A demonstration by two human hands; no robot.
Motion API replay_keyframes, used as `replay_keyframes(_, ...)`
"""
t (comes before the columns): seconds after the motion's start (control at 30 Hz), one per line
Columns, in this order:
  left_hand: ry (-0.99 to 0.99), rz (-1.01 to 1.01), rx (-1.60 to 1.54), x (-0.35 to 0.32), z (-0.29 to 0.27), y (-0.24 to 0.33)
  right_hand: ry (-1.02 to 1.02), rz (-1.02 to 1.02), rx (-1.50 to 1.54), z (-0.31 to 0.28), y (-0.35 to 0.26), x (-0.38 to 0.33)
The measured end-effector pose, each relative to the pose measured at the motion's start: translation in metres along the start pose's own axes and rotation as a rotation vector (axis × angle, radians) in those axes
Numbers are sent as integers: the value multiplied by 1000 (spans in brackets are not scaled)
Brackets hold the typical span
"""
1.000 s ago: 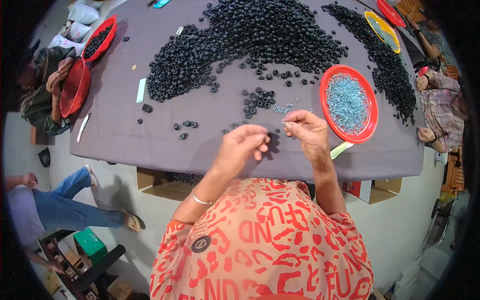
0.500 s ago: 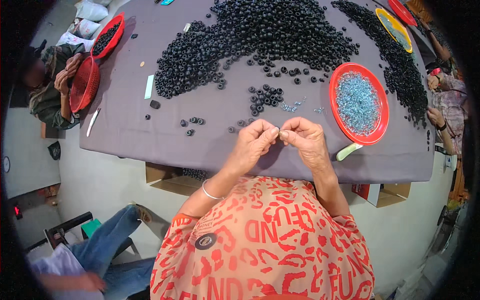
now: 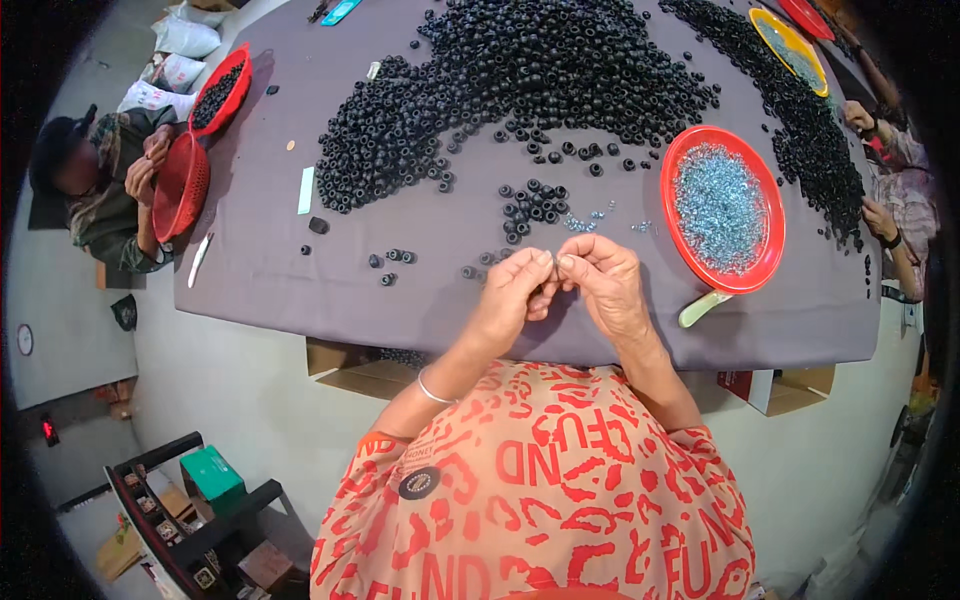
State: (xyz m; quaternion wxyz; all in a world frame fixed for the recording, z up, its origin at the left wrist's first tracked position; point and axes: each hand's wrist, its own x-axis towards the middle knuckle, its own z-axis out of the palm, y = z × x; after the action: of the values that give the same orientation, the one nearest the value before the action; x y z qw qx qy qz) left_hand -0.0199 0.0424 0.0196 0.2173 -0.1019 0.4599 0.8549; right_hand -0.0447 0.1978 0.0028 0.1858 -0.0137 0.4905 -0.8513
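Note:
Over the near edge of the cloth-covered table, my left hand (image 3: pixel 516 293) and my right hand (image 3: pixel 603 282) meet with thumbs and fingertips pinched together. Whatever sits between the fingertips is too small to make out. Just beyond my hands lies a small cluster of black ring-shaped beads (image 3: pixel 533 207), with a few tiny clear-blue pieces (image 3: pixel 580 223) beside it. To the right of my right hand, a red plate (image 3: pixel 775 250) carries a heap of small clear-blue pieces (image 3: pixel 722 205). A pale green handle (image 3: pixel 704 308) sticks out from under its near rim.
A large pile of black beads (image 3: pixel 530 70) covers the far middle. More black pieces (image 3: pixel 815 150) run along the right, by a yellow plate (image 3: pixel 822 85). At left are red baskets (image 3: pixel 183 190), a white knife-like tool (image 3: pixel 200 260) and a person (image 3: pixel 110 190); other people's hands show at right.
The view has shifted slightly, so the table appears farther right. A person in jeans at lower left has gone out of view. My hands stay pinched together in nearly the same place.

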Motion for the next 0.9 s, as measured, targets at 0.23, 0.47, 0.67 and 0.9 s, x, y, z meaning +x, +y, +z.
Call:
replay_keyframes(0.23, 155, 694, 911, 0, -2, -1, -12, 160, 313, 5, -3, 2)
replay_keyframes(0.47, 200, 907, 1146, -3, 3, 6, -55, 187, 390, 12, -2, -1)
replay_keyframes(0.67, 131, 807, 1097, 1, -3, 7, -8, 1, 162, 14, 2, 0)
replay_keyframes(0.9, -6, 47, 290, 2, -2, 14, 7, -59, -215, 5, -1, -1)
